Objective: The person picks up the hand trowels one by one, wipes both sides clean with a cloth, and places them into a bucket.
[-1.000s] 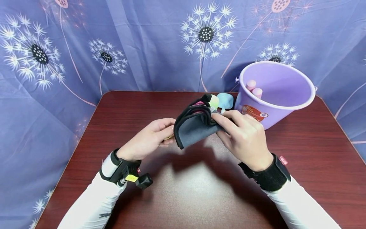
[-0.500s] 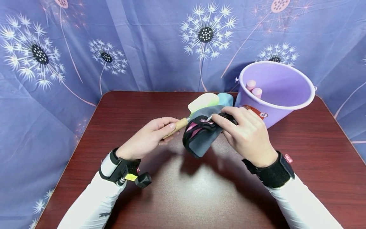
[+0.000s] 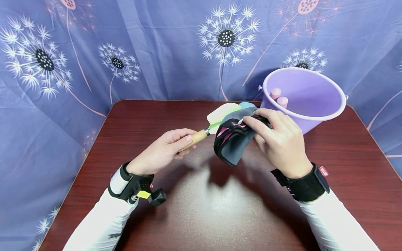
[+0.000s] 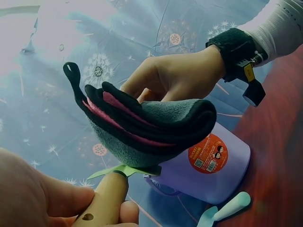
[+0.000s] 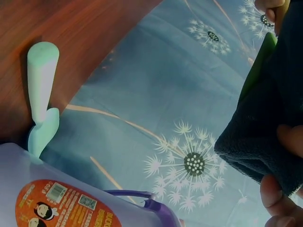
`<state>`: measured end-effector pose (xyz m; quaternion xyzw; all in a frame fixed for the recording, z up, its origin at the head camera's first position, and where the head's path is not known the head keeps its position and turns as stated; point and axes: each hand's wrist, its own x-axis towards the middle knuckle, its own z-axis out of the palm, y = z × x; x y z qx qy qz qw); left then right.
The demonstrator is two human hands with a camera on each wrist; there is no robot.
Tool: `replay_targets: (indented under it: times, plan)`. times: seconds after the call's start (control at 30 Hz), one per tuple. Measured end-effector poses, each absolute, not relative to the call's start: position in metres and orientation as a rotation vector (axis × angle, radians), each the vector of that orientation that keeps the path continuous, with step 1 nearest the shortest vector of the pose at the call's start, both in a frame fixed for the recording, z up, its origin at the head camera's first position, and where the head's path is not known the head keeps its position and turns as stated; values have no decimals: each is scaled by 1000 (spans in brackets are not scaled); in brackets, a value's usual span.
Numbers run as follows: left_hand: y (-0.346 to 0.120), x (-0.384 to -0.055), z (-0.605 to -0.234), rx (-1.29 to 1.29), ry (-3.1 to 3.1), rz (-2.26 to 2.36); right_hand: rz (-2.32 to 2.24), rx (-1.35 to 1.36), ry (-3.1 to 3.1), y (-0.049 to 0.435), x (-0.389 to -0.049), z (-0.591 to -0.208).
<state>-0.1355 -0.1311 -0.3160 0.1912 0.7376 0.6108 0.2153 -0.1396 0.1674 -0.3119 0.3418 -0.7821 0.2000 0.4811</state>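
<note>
My left hand (image 3: 164, 148) grips the wooden handle of a hand trowel (image 3: 198, 138) with a pale green blade. In my right hand (image 3: 279, 139) a folded grey cloth (image 3: 235, 148) is pinched between thumb and fingers; it has black edging, pink inner layers and a small loop. The cloth covers the right part of the trowel's blade. In the left wrist view the cloth (image 4: 142, 127) lies over the blade, seemingly touching it. The right wrist view shows the cloth (image 5: 265, 123) close up, with fingertips on its lower edge.
A purple bucket (image 3: 307, 126) stands at the back right, with two pink cylindrical ends (image 3: 282, 101) showing inside. Beside it lies a teal trowel (image 5: 42, 80), mostly hidden by the cloth in the head view. Behind the table (image 3: 141, 115) hangs a blue dandelion-print curtain (image 3: 176, 52).
My right hand has shifted the cloth from over the trowel's handle end toward the right, along the blade. The handle and blade have come into view. My left hand has stayed almost still.
</note>
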Motion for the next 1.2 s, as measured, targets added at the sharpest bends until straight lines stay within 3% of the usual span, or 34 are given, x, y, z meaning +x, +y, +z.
replay_targets:
  times: [0.73, 1.2]
  plan:
    - [-134, -136, -314, 555, 2061, 1700, 552, 539, -2029, 182, -143, -316]
    - [-132, -137, -315, 530, 2027, 1806, 572, 605, -2098, 183, -144, -323]
